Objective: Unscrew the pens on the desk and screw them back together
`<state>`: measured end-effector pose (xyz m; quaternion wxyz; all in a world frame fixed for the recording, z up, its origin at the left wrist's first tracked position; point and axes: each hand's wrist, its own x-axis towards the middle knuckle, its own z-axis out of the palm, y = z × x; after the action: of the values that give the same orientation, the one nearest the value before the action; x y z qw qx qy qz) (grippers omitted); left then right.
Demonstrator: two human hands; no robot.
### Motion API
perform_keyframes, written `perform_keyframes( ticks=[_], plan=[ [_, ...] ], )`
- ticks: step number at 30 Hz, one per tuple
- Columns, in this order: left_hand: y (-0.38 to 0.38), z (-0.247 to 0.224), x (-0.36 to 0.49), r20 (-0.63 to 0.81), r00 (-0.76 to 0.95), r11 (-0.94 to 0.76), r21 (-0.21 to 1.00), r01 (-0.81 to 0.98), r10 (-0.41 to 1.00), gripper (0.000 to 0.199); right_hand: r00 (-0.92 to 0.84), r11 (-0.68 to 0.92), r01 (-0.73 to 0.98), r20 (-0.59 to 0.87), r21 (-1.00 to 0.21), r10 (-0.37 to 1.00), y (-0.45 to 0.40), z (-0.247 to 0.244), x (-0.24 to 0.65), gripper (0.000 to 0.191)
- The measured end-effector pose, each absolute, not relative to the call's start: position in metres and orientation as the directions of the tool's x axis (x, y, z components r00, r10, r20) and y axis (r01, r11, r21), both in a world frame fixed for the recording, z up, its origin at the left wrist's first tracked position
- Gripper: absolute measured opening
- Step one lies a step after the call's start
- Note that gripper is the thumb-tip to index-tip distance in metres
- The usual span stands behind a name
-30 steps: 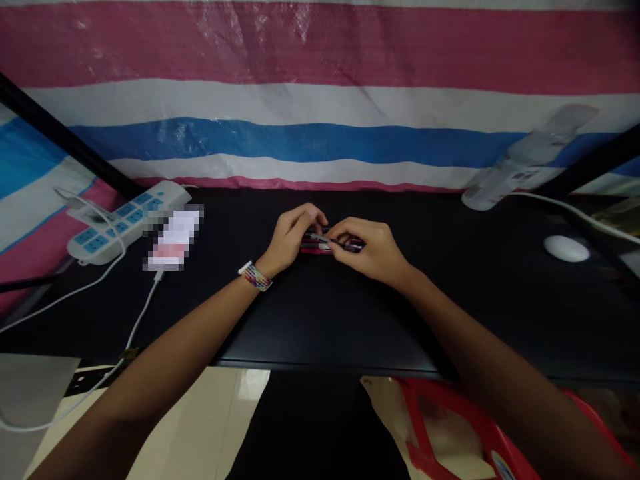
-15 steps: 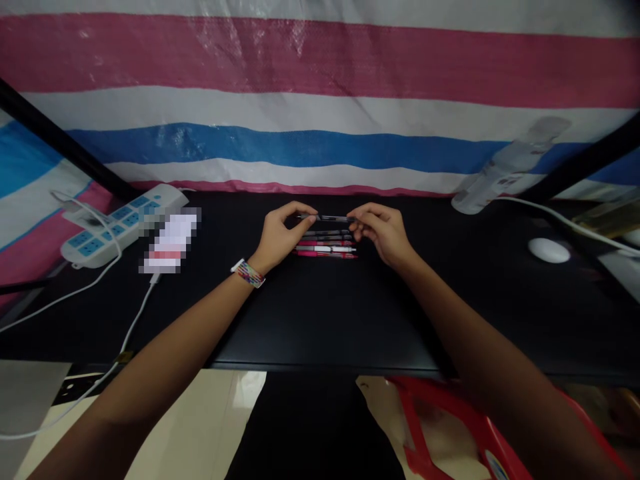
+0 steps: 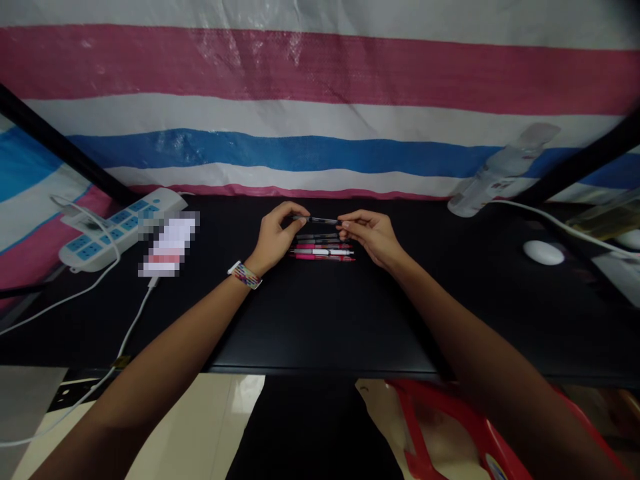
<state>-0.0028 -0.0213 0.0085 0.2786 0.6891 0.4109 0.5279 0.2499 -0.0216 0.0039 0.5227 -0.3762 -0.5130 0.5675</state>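
A dark pen (image 3: 323,221) is held sideways between my two hands, above the black table. My left hand (image 3: 278,232) pinches its left end between thumb and fingers. The right end is gripped by the fingertips of my right hand (image 3: 373,235). Just below it, several pens lie side by side in a row: dark ones at the back, then a white pen (image 3: 327,252) and a pink-red pen (image 3: 320,258) nearest me. My fingers cover parts of the row's ends.
A white power strip (image 3: 123,227) and a blurred-out phone (image 3: 171,243) on a cable lie at the left. To the right are a clear bottle (image 3: 487,179), a white mouse (image 3: 544,252) and a white cable. A red plastic stool (image 3: 425,433) stands below the table's front edge.
Both hands still hold the dark pen. My right hand has shifted a little left, and the pen's right end now tilts slightly lower. The camera view has moved slightly.
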Motion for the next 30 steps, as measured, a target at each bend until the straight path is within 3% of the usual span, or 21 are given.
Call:
perform_keyframes(
  ticks=[6,17,20,21,25,27,30],
  plan=[
    [-0.023,0.008,-0.002,0.464,0.134,-0.483,0.84,0.248,0.876,0.018,-0.171,0.117,-0.176,0.148,-0.977,0.974,-0.022,0.002,0.248,0.027],
    [-0.014,0.005,-0.01,0.463,0.104,-0.474,0.85,0.23,0.88,0.027,-0.106,0.119,-0.233,0.147,-0.965,0.984,-0.015,0.0,0.255,0.037],
    [-0.013,0.004,-0.01,0.387,0.054,-0.385,0.876,0.29,0.92,0.065,-0.123,0.111,-0.202,0.137,-0.973,0.983,-0.013,-0.001,0.256,0.035],
    [-0.012,0.004,-0.01,0.392,0.03,-0.383,0.876,0.293,0.919,0.069,-0.127,0.109,-0.195,0.135,-0.975,0.983,-0.013,-0.001,0.256,0.035],
    [-0.011,0.005,-0.01,0.482,0.012,-0.474,0.857,0.2,0.876,0.033,-0.1,0.106,-0.224,0.131,-0.969,0.986,-0.011,-0.003,0.256,0.037],
    [-0.01,0.005,-0.011,0.462,0.04,-0.46,0.864,0.207,0.886,0.032,-0.092,0.106,-0.242,0.131,-0.964,0.987,-0.01,-0.003,0.257,0.037],
    [-0.008,0.003,-0.014,0.407,0.051,-0.407,0.881,0.242,0.912,0.048,-0.098,0.098,-0.247,0.126,-0.964,0.987,-0.011,-0.003,0.258,0.035]
  ],
)
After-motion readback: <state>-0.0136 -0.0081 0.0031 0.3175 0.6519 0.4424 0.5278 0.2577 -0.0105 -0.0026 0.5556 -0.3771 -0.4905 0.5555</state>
